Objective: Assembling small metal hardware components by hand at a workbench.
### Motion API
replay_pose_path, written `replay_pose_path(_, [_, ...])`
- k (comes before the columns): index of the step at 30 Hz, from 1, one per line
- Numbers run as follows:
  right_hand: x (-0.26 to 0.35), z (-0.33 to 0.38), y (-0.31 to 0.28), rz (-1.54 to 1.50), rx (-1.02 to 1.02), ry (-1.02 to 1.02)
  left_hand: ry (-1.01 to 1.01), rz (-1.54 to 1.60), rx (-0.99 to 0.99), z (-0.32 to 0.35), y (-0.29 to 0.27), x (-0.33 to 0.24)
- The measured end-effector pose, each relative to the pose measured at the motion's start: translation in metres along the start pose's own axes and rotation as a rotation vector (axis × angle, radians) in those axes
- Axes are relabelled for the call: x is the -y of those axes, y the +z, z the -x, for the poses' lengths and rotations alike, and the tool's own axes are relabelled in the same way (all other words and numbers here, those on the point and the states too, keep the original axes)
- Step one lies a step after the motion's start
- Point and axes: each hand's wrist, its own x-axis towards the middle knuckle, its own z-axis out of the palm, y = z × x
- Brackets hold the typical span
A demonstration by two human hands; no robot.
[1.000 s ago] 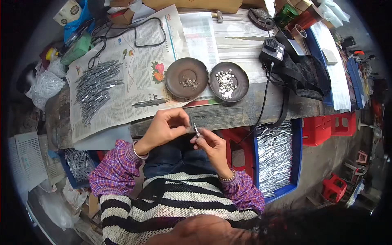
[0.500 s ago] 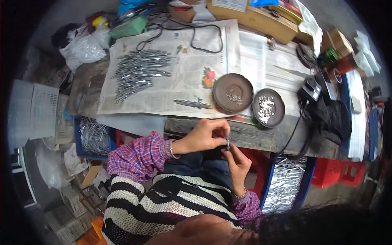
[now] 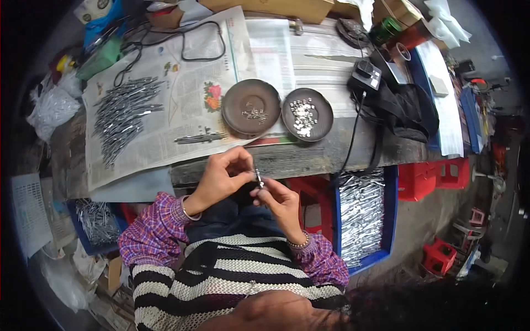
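My left hand [image 3: 220, 179] and my right hand [image 3: 281, 206] meet just off the near edge of the table. Between them stands a slim, shiny metal piece [image 3: 259, 177], roughly upright. Its lower part is pinched in my right fingers, while my left thumb and forefinger close at its upper part. Fine details of the piece are too small to make out. Beyond my hands are two round brown dishes: the left dish [image 3: 234, 102] has small thin metal bits, the right dish [image 3: 324, 124] small shiny silver parts.
Slim metal rods [image 3: 126, 113] lie heaped on newspaper [image 3: 182, 91], with a few dark pieces [image 3: 200, 137] nearer. Blue bins of metal parts stand below, one right [image 3: 391, 207], one left [image 3: 83, 237]. A black device [image 3: 365, 74] with a cable and red stools [image 3: 415, 182] are at right.
The view has swung to the right, so the table and dishes appear farther left. Both hands still hold the metal piece, whose upper part now shows more plainly.
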Motion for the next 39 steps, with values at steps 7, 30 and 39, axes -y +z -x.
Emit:
replay_pose_path(7, [-0.004,0.003,-0.005,-0.008,-0.001,-0.004,-0.009,-0.021,0.032,-0.001,0.002,0.003])
replay_pose_path(30, [0.004,-0.003,-0.004,0.849,-0.143,-0.537,0.157,-0.248,-0.043,0.001,0.007,0.005])
replay_pose_path(39, [0.017,0.000,-0.011,0.044,0.064,0.178,0.036,-0.064,0.067,-0.002,-0.003,0.005])
